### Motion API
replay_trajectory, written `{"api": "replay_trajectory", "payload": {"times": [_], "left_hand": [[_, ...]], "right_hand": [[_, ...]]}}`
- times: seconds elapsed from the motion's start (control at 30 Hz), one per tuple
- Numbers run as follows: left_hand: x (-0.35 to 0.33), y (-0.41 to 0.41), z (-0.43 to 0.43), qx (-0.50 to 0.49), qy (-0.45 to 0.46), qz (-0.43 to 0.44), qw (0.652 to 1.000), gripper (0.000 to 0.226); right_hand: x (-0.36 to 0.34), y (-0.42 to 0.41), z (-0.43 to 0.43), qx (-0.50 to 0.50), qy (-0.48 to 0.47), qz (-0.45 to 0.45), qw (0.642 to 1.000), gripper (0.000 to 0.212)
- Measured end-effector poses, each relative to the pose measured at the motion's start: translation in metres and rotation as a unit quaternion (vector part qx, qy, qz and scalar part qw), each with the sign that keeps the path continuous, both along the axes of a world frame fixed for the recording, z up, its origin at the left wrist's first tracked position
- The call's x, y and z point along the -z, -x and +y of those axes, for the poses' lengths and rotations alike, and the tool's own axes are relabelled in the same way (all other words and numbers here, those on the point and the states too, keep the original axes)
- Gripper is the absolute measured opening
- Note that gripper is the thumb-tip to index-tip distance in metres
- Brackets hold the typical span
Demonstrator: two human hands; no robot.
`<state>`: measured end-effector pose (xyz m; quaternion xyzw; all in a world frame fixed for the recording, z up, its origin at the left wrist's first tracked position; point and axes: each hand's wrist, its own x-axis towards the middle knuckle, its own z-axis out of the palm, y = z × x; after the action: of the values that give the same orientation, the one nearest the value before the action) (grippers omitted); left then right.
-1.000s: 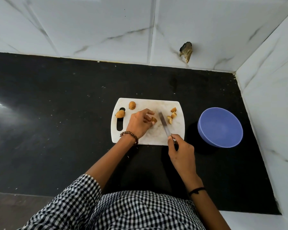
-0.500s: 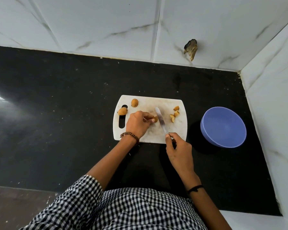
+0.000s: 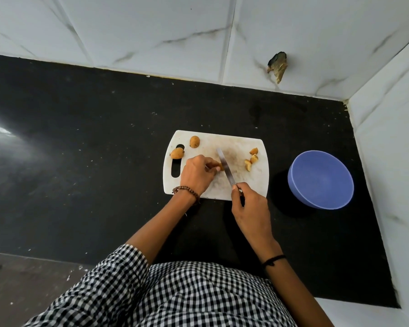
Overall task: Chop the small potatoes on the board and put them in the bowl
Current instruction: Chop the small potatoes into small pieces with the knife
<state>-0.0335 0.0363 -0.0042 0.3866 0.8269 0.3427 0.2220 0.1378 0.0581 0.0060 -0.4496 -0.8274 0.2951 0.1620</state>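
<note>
Black desk (image 3: 80, 161) across the middle of the frame, below a white tiled wall (image 3: 151, 31). White board (image 3: 236, 142) at centre, flat on the desk; blue bowl (image 3: 316, 178) to its right, apart from it, nothing seen inside. At the board's centre-left, the left hand (image 3: 195, 175), fingertips pinching a small potato (image 3: 219, 165) down against the board. At the board's lower edge, the right hand (image 3: 250, 208), curled round the handle of a knife (image 3: 226, 168), blade running up-left, on or just beside that potato; cannot tell which. Near the slot at the board's upper left, two whole potatoes (image 3: 177, 153); at its right side, a few cut pieces (image 3: 252, 159). Probably firm, light and round, so apt to roll; cut faces likely wet and slippery. Best pinned by the sides, fingertips tucked back from the blade.
</note>
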Motion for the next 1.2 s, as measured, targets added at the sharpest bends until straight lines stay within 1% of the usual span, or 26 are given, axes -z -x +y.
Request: {"api": "replay_trajectory", "payload": {"times": [0.1,0.23,0.37,0.5,0.77,1.07,1.2], "left_hand": [[-0.002,0.000,-0.001,-0.002,-0.006,0.004,1.000,0.015],[-0.003,-0.002,0.000,-0.004,-0.002,0.019,1.000,0.016],[-0.002,-0.003,0.001,-0.005,-0.001,0.030,1.000,0.015],[0.001,-0.004,0.002,-0.002,0.001,0.043,0.999,0.014],[0.000,-0.006,0.002,0.014,0.007,0.060,0.998,0.016],[-0.001,-0.007,0.001,-0.004,0.005,0.042,0.999,0.015],[-0.004,-0.007,0.001,-0.011,-0.005,0.028,1.000,0.014]], "right_hand": [[0.004,0.001,-0.001,-0.004,-0.018,-0.025,1.000,0.020],[0.006,0.005,-0.004,-0.010,-0.072,-0.074,0.995,0.021],[0.006,0.009,-0.009,-0.030,-0.095,-0.102,0.990,0.029],[0.007,0.013,-0.008,-0.042,-0.086,-0.099,0.991,0.035],[0.004,0.023,-0.001,-0.049,-0.071,-0.100,0.991,0.036],[-0.003,0.027,0.004,-0.049,-0.072,-0.140,0.986,0.037],[-0.007,0.019,-0.001,-0.053,-0.055,-0.148,0.986,0.037]]}}
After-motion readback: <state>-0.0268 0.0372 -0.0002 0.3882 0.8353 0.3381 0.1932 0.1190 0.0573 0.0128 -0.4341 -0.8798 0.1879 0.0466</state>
